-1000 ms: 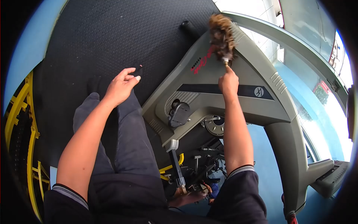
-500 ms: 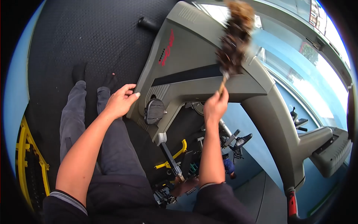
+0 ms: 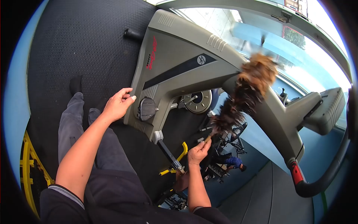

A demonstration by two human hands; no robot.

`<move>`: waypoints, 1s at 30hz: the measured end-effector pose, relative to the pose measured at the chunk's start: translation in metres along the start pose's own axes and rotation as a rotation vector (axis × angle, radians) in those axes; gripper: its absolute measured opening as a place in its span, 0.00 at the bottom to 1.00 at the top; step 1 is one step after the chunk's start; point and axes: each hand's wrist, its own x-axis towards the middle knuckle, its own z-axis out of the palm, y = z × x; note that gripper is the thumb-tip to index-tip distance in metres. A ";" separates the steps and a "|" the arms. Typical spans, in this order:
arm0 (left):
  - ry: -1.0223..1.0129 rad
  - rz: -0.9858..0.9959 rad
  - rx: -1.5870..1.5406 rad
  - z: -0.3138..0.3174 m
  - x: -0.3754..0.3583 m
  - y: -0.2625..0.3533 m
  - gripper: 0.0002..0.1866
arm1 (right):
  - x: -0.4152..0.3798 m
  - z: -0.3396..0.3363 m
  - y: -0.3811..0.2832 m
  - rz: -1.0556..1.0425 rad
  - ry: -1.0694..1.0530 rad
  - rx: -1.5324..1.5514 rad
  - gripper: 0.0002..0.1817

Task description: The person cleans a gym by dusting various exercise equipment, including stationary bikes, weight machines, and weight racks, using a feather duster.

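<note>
A brown feather duster (image 3: 242, 97) is gripped by its thin wooden handle in my right hand (image 3: 198, 152). Its feathers, slightly blurred, pass in front of the grey neck of an exercise bike (image 3: 186, 48). Near the bike's rear edge, my left hand (image 3: 118, 104) is held with its fingers apart and nothing in it; whether it touches the housing I cannot tell. Just right of that hand sits a ribbed black pedal (image 3: 147, 109).
A window (image 3: 268, 33) runs behind the bike. A curved black handlebar (image 3: 320, 186) with a red part is at the lower right. Yellow frames (image 3: 28, 160) stand at the left. A person in blue (image 3: 234, 162) is in the background among gym machines, over black flooring (image 3: 82, 41).
My right hand has moved down and a little left, and the duster has swung lower and tilted right. The bike appears shifted left in view. My left hand has barely moved.
</note>
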 end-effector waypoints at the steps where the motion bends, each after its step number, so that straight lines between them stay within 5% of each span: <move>1: 0.001 0.016 -0.007 0.006 -0.004 0.006 0.26 | -0.003 -0.005 0.002 0.028 -0.074 -0.020 0.18; 5: 0.014 0.167 -0.067 0.039 -0.025 0.028 0.26 | -0.007 -0.032 0.002 -0.143 -0.206 -0.033 0.19; 9: -0.029 0.294 -0.080 0.068 -0.059 0.072 0.24 | -0.009 -0.052 0.005 0.092 0.174 0.248 0.18; 13: -0.026 0.416 -0.044 0.103 -0.082 0.117 0.27 | -0.006 -0.066 0.028 -0.126 -0.001 0.200 0.19; 17: -0.070 0.569 0.036 0.137 -0.111 0.168 0.28 | 0.001 -0.093 0.028 -0.037 0.425 0.382 0.18; 19: -0.086 0.659 0.099 0.150 -0.132 0.207 0.29 | -0.012 -0.095 0.042 0.026 0.401 0.427 0.18; 21: -0.111 0.759 0.069 0.161 -0.152 0.243 0.28 | -0.036 -0.088 0.055 0.087 0.071 0.405 0.17; 23: -0.102 0.894 0.076 0.162 -0.162 0.268 0.27 | -0.061 -0.072 0.060 -0.021 0.285 0.421 0.20; 28: -0.028 1.097 0.172 0.167 -0.185 0.307 0.27 | -0.040 -0.112 0.017 0.114 0.610 0.738 0.17; 30: -0.022 1.108 0.161 0.173 -0.194 0.315 0.27 | -0.021 -0.107 0.000 0.105 0.597 0.861 0.16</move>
